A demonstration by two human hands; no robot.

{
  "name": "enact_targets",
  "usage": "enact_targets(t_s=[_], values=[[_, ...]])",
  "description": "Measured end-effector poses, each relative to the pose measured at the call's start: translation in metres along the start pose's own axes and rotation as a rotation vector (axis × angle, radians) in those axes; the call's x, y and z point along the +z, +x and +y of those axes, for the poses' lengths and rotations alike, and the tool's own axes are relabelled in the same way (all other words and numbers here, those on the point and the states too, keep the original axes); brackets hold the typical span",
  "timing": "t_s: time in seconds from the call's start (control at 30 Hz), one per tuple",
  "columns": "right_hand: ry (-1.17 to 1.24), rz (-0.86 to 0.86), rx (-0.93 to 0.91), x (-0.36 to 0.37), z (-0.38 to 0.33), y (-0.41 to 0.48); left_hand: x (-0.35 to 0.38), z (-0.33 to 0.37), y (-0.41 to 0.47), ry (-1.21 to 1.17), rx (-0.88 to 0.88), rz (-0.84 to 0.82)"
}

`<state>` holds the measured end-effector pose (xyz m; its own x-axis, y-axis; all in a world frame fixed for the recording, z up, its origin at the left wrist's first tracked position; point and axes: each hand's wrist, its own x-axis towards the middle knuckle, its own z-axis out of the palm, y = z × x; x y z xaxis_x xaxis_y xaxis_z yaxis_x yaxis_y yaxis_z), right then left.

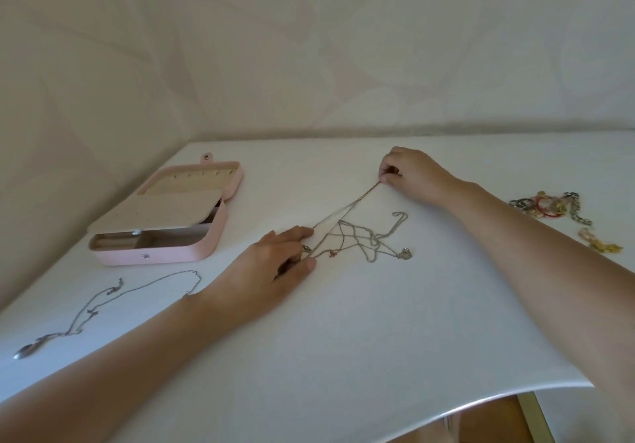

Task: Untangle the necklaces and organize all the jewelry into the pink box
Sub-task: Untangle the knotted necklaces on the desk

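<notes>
On the white tabletop (378,322), between our hands, the tangled thin metal necklaces (357,236) lie knotted in a loose web. Our right hand (412,174) pinches one strand, which runs taut from the web. Our left hand (278,264) presses with fairly straight fingers on the web's left end. We judge the job early: one long silver pendant necklace (137,291) lies freed at the left, outside the open pink rectangular jewellery box (206,250). A heap of coloured bracelets and rings (549,205) sits far right, unsorted. A pale patterned wall (309,47) backs the table.
</notes>
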<state>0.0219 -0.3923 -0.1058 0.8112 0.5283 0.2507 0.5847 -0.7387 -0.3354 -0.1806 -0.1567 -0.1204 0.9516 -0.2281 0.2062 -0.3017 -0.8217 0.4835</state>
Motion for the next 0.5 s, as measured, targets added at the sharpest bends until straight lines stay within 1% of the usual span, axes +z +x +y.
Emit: enact_targets(t_s=[0.1, 0.17, 0.23, 0.3, 0.37, 0.5], values=[[-0.125, -0.089, -0.035, 0.003, -0.002, 0.005, -0.002, -0.004, -0.002, -0.013, -0.007, -0.063], [-0.179, -0.083, -0.051, 0.005, -0.003, 0.005, -0.002, -0.006, -0.003, -0.019, -0.018, -0.069], [-0.214, -0.022, -0.080, 0.002, -0.004, 0.004, -0.002, -0.006, -0.002, -0.019, -0.027, -0.056], [-0.235, 0.088, -0.115, -0.002, -0.006, 0.006, -0.002, -0.005, -0.002, -0.023, -0.048, -0.034], [-0.207, 0.169, -0.107, -0.004, -0.010, 0.008, -0.002, -0.002, -0.001, -0.034, -0.084, 0.003], [-0.035, 0.196, -0.005, 0.001, -0.010, 0.012, 0.001, -0.003, 0.003, -0.049, -0.129, 0.071]])
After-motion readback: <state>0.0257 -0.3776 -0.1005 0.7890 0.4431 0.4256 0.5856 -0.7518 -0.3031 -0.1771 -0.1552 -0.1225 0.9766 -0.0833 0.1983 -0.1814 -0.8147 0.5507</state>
